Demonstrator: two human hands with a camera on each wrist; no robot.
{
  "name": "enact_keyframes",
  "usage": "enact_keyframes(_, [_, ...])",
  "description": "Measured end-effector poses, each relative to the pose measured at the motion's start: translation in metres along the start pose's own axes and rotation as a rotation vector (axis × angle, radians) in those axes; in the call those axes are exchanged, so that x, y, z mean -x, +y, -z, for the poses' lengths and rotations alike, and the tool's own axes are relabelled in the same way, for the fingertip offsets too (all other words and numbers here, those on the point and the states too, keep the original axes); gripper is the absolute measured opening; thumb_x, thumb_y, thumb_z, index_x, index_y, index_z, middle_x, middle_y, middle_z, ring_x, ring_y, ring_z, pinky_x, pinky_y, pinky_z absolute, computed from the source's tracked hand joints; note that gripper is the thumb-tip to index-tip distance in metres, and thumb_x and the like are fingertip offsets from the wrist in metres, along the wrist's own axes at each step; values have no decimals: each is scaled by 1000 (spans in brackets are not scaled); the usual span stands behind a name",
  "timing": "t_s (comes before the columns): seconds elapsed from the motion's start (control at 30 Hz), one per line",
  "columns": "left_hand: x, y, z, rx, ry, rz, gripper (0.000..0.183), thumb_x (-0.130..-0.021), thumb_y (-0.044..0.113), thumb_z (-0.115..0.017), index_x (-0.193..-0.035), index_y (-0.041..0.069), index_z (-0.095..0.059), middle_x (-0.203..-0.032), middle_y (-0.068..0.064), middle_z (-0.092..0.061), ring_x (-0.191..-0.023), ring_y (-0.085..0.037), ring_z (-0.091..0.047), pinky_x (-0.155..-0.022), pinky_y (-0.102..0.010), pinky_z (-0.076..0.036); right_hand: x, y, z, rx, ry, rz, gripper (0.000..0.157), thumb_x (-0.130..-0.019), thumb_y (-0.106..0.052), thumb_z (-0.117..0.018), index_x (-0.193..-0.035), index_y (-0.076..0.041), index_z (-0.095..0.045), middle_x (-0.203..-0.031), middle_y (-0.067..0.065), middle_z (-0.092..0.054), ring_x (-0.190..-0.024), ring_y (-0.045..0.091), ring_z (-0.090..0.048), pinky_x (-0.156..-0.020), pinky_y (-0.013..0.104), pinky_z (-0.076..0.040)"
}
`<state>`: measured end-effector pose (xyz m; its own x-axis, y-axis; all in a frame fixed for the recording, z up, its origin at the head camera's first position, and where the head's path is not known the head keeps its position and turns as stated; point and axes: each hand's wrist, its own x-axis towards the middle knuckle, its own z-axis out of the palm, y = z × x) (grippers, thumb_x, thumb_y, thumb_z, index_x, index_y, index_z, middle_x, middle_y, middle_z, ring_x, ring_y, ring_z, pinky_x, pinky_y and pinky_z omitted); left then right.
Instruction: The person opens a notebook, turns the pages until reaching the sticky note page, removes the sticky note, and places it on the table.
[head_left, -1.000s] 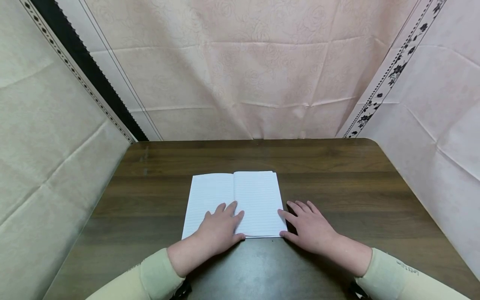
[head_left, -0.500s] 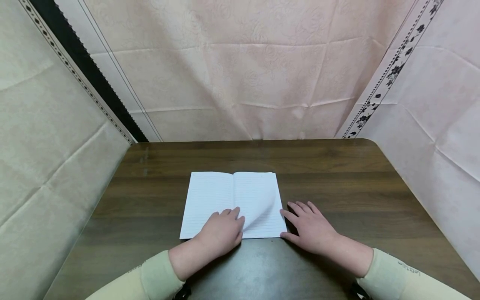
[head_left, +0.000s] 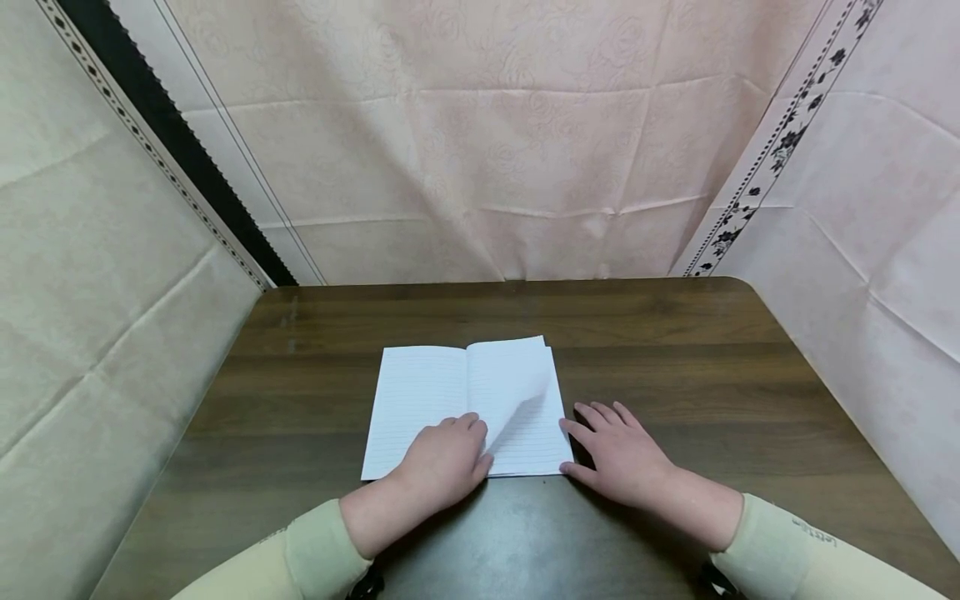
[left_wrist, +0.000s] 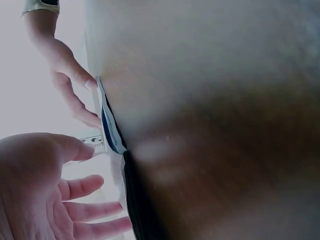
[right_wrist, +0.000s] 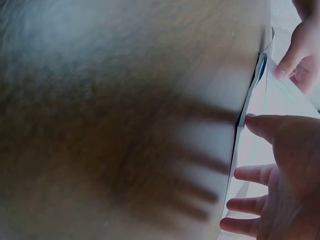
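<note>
An open notebook (head_left: 420, 375) with lined white pages lies on the table. Over its lower middle is my left hand (head_left: 442, 462), fingers bent, holding the lower part of a right-hand page (head_left: 510, 367). That page bows up and curls toward the left hand; its lower corner is hidden there in the head view. In the left wrist view the thumb of this left hand (left_wrist: 45, 185) is at the sheet's edge, the other fingers spread apart. My right hand (head_left: 618, 454) rests at the notebook's right edge, thumb and index fingertip touching it, fingers extended.
The brown wooden table (head_left: 315, 400) extends around the notebook on all sides. Pale cloth hangs behind it (head_left: 525, 167) and at both sides, with a black strip (head_left: 195, 150) at the left and a floral border (head_left: 787, 142) at the right.
The left hand's fingers have bent and drawn in. The right-hand page, flat before, has buckled and lifted, its lower part pulled leftward. My right hand has barely moved.
</note>
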<state>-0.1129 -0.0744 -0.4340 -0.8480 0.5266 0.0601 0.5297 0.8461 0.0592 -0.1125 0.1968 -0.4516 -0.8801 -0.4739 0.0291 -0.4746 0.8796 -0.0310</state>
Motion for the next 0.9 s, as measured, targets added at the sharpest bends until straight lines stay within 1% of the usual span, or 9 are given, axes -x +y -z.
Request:
enact_keyframes(0.07, [-1, 0, 0, 21, 17, 14, 24, -86, 36, -56, -80, 14, -51, -71, 5, -44, -59, -15, -46, -45, -30, -34, -1, -1, 0, 0, -4, -6, 62, -82, -60, -55, -131, -22, -52, -137, 9, -45, -126, 30, -40, -105, 51, -22])
enact_keyframes(0.17, [-2, -1, 0, 40, 33, 34, 24, -87, 36, -55, -83, 12, -53, -73, 4, -50, -60, -17, -50, -46, -31, -36, -2, -2, 1, -6, -3, -16, 62, -81, -59, -57, -129, -21, -53, -132, 9, -48, -122, 30, -43, -101, 50, -29])
enact_keyframes(0.3, [-3, -2, 0, 52, 21, 52, 26, -88, 38, -54, -87, 11, -54, -77, 1, -55, -63, -19, -54, -48, -33, -40, -2, -3, 2, -17, -1, -32, 61, -80, -59, -58, -127, -20, -55, -126, 7, -51, -117, 28, -46, -94, 48, -35])
enact_keyframes(0.43, [-2, -2, 0, 59, 11, 58, 26, -88, 38, -54, -86, 12, -53, -78, 2, -55, -64, -18, -54, -48, -33, -40, -2, -4, 3, -19, 2, -41, 61, -79, -59, -59, -127, -20, -55, -124, 6, -51, -115, 27, -47, -90, 47, -36])
enact_keyframes(0.6, [-1, -2, 1, 66, 10, 70, 27, -88, 39, -53, -86, 12, -53, -78, 2, -54, -64, -19, -54, -49, -34, -40, -2, -4, 3, -28, 0, -45, 62, -79, -58, -59, -127, -19, -55, -123, 6, -52, -114, 27, -47, -90, 46, -36])
enact_keyframes(0.77, [0, -2, 3, 90, 0, 91, 31, -90, 40, -52, -95, 9, -57, -83, 0, -59, -70, -19, -58, -54, -35, -45, -2, -4, 3, -30, -4, -46, 62, -79, -58, -60, -127, -19, -55, -121, 4, -52, -113, 26, -47, -89, 46, -36])
enact_keyframes(0.9, [1, -3, 4, 133, 7, 119, 40, -90, 41, -52, -108, 6, -58, -89, -2, -62, -76, -19, -61, -61, -36, -48, -2, -4, 3, -21, -5, -43, 63, -78, -59, -60, -126, -19, -55, -120, 4, -52, -112, 25, -48, -89, 45, -36])
